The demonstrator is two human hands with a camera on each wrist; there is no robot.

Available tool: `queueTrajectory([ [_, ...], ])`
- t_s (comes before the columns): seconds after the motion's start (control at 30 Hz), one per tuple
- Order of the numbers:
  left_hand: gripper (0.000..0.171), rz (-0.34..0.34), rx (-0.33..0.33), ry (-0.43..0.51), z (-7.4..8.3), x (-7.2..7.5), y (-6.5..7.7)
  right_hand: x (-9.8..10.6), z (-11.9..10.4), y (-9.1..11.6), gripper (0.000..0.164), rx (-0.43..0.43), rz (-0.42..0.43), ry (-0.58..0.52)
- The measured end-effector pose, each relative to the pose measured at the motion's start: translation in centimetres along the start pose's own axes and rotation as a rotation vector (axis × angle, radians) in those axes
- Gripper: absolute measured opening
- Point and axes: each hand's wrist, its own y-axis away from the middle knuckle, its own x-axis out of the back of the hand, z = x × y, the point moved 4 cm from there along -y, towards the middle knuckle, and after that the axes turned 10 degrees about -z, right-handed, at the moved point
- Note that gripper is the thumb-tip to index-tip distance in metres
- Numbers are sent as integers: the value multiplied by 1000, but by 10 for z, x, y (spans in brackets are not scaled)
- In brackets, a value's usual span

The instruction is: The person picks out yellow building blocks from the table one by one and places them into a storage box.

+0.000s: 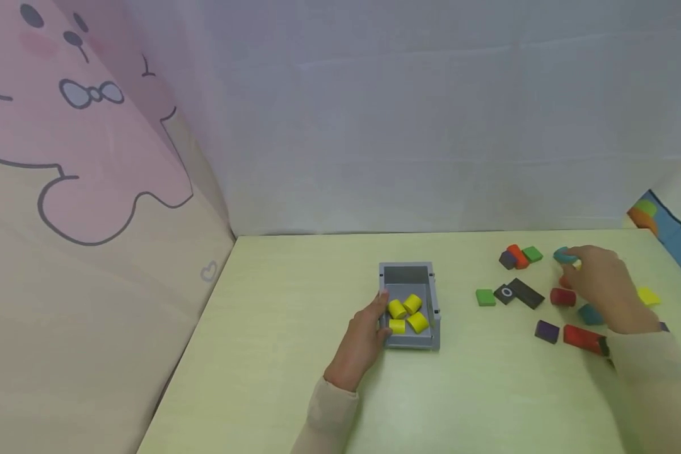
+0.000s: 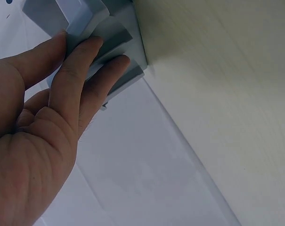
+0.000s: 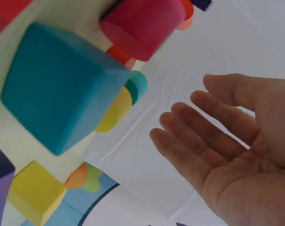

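A grey open-topped box stands on the table with several yellow cylinders inside. My left hand grips its left wall; in the left wrist view the thumb and fingers pinch the box's edge. My right hand hovers over loose blocks at the right, its fingers relaxed and bent a little, holding nothing. Just past its fingertips in the head view lies a teal cylinder. In the right wrist view a yellow cylinder is beside that teal piece, partly hidden by a large teal block.
Around the right hand lie a dark red cylinder, a red block, a purple block and a yellow block. Nearer the box are green blocks and a black rectangular block. A white cloth hangs behind the table.
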Motion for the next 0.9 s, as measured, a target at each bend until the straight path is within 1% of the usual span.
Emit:
queueTrajectory([
  [0.13, 71, -4, 15, 4, -2, -1, 0, 0, 8, -1, 41, -39, -22, -12],
  [0.3, 71, 9, 1, -11, -2, -1, 1, 2, 18, -2, 43, -75, -63, 1],
  [0.47, 71, 17, -9, -11, -1, 0, 2, 2, 20, -1, 39, -49, -71, 26],
  [0.77, 72, 7, 12, -5, -2, -1, 0, -4, 29, -1, 39, -38, -148, 48],
  [0.9, 72, 1, 14, -3, -2, -2, 0, -8, 35, -2, 40, -50, -165, 49],
])
